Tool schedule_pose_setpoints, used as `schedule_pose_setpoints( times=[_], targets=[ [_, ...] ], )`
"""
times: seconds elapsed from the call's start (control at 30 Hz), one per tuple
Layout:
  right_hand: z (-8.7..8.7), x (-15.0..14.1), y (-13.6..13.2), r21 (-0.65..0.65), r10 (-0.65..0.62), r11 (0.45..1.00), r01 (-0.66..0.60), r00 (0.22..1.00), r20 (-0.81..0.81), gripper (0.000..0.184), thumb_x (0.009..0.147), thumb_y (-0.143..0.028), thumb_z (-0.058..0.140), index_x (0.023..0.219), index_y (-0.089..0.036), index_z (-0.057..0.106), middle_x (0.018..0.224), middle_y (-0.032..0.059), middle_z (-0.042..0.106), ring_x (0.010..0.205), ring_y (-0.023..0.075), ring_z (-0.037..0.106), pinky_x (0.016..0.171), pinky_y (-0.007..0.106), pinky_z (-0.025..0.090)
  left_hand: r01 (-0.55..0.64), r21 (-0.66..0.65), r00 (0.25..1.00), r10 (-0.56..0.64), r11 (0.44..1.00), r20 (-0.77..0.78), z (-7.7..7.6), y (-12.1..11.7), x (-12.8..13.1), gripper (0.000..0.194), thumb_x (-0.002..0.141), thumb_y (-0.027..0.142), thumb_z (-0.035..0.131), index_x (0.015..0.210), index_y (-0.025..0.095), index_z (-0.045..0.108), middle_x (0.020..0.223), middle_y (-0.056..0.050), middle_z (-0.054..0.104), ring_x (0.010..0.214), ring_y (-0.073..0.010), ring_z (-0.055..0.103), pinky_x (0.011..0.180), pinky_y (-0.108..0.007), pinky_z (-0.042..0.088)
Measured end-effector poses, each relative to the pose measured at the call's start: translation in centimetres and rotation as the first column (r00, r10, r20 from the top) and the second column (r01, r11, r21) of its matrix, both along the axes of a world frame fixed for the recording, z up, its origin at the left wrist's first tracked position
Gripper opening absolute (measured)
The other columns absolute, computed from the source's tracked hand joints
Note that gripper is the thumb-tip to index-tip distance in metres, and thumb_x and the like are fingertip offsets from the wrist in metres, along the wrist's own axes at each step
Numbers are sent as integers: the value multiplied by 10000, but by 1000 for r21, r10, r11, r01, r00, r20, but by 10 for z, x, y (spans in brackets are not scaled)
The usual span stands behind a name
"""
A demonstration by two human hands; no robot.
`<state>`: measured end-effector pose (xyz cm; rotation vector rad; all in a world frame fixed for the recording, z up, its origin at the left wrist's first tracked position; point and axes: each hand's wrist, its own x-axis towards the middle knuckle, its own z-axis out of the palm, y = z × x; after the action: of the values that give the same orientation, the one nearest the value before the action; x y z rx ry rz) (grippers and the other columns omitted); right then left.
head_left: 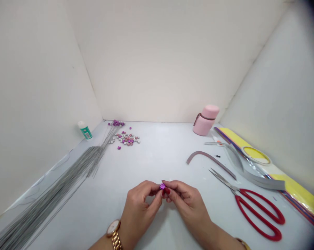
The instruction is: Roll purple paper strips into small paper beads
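Observation:
Between my fingertips is a small shiny purple paper star (pixel 162 186), low in the middle of the head view. My left hand (pixel 143 199) pinches it from the left, a gold watch on that wrist. From the right, the thumb and fingers of my right hand (pixel 186 199) close on the same star. Farther back on the left lies a pile of small stars (pixel 128 138) in purple, silver and pinkish tones. Several purple stars (pixel 116 123) cluster at the far end of a bundle of grey wires (pixel 65 180).
A glue stick (pixel 85 131) stands by the left wall. A pink flask (pixel 206 120) is at the back right. Red-handled scissors (pixel 247 203), a pinkish strip (pixel 211 158), grey strips (pixel 261 180), a tape roll (pixel 256 155) and yellow sheets (pixel 300 189) lie on the right.

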<state>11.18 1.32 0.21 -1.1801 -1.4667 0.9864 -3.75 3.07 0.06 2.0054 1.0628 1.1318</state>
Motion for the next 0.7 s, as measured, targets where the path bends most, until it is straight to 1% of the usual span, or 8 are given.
schedule_pose_setpoints(
  times=[0.17, 0.33, 0.53, 0.7],
  targets=[
    [1, 2, 0, 47, 26, 998, -29, 998, 53, 182, 814, -208, 495, 920, -181, 640, 676, 19, 610, 615, 142, 578, 583, 252, 495, -17, 46, 1000, 18, 999, -16, 1, 0, 0, 88, 763, 117, 524, 742, 162, 597, 679, -18, 641, 630, -125, 597, 598, -231, 477],
    [-1, 3, 1, 54, 44, 997, -50, 995, 94, 189, 819, -200, 484, 939, -184, 630, 714, 32, 629, 632, 147, 590, 591, 260, 501, -63, 75, 998, 65, 995, -26, 1, 0, 2, 82, 728, 104, 533, 692, 160, 581, 631, -12, 625, 590, -125, 587, 573, -230, 472],
    [-2, -1, -2, 102, 26, 994, -41, 989, 146, 191, 827, -185, 458, 936, -194, 614, 749, 39, 635, 682, 159, 607, 631, 270, 505, -108, 95, 991, 115, 990, -71, -1, -2, 3, 97, 718, 109, 527, 642, 166, 549, 587, 3, 590, 554, -114, 562, 545, -218, 451],
    [-3, -4, -5, 186, -23, 982, -17, 978, 209, 195, 824, -148, 445, 924, -197, 606, 761, 39, 632, 701, 158, 603, 629, 263, 492, -134, 187, 979, 159, 973, -127, -6, -2, 3, 89, 705, 100, 520, 655, 167, 549, 589, -7, 577, 565, -134, 546, 557, -244, 439]
  ],
)
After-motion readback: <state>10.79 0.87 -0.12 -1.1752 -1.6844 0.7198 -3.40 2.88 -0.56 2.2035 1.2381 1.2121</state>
